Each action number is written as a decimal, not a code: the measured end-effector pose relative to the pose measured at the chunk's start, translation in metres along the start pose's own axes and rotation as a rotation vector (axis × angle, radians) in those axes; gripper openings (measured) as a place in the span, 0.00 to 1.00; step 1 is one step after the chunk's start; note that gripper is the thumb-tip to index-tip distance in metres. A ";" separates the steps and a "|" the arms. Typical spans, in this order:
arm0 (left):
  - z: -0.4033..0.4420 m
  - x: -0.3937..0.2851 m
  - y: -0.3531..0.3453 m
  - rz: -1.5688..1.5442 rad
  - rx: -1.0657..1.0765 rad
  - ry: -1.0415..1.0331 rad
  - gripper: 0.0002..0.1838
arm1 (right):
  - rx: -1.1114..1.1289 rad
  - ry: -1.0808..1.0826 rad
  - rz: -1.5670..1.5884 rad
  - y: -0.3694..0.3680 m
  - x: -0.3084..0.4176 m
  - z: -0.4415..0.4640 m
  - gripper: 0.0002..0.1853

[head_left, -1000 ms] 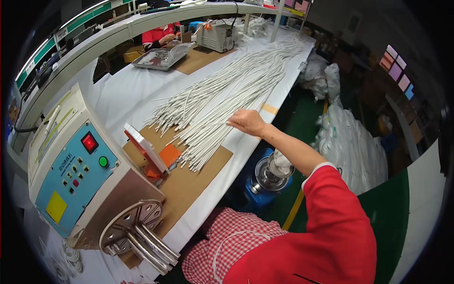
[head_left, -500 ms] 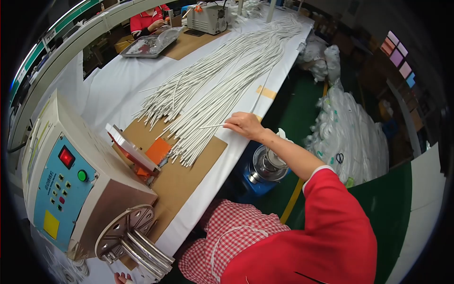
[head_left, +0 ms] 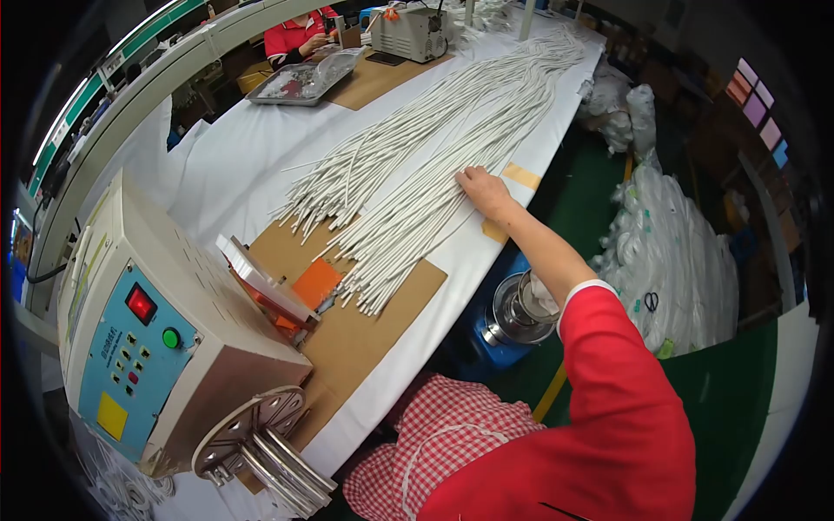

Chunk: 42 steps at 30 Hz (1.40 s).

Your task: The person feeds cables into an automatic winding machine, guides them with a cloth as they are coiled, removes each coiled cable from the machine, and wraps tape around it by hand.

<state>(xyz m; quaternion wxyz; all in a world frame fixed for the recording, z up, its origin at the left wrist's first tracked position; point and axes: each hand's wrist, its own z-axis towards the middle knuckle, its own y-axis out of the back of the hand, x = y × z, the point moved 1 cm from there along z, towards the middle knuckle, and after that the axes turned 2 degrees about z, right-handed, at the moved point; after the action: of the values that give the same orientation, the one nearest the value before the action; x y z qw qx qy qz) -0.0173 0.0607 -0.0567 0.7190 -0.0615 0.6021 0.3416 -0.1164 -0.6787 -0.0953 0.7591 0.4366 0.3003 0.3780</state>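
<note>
Two long bundles of thin white cables (head_left: 417,204) lie along the white-covered table, their near ends fanned over brown cardboard. My right hand (head_left: 485,191) rests at the right edge of the nearer bundle. Its fingers are bent together on the white cable there; the fingertips are partly hidden among the strands. My left hand is out of view. At the near left stands a winding machine (head_left: 234,347) with a blue control panel (head_left: 135,356). Its round metal wheel (head_left: 252,425) carries several curved metal bars; nothing is seen wound on them.
An orange piece (head_left: 317,282) lies on the cardboard (head_left: 382,326) beside a tilted plate. Under the table edge sits a metal pot-like item (head_left: 521,308) on blue. Clear plastic bags (head_left: 669,260) cover the floor at right. Across the table, a co-worker in red sits near a metal tray (head_left: 304,82).
My right hand has moved away along the bundle, from the loose cable end to the bundle's edge. My left hand's fingertips have left the bottom edge of view. The whole view has shifted slightly.
</note>
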 end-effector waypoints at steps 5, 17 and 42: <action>-0.002 -0.003 -0.022 -0.075 0.081 -0.033 0.22 | 0.184 0.088 0.007 0.023 -0.014 -0.017 0.07; -0.008 -0.004 -0.031 -0.121 0.143 0.005 0.24 | 0.071 0.493 0.402 0.070 0.044 -0.067 0.15; -0.050 -0.172 0.003 -0.112 0.251 -1.313 0.19 | 0.036 0.776 1.431 0.278 0.357 -0.141 0.07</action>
<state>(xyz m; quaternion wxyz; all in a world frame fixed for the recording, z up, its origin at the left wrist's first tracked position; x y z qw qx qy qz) -0.0669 -0.0338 0.0873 0.9544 0.2123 0.0707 0.1977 -0.1232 -0.2260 0.0449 0.1683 0.3730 0.1961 0.8911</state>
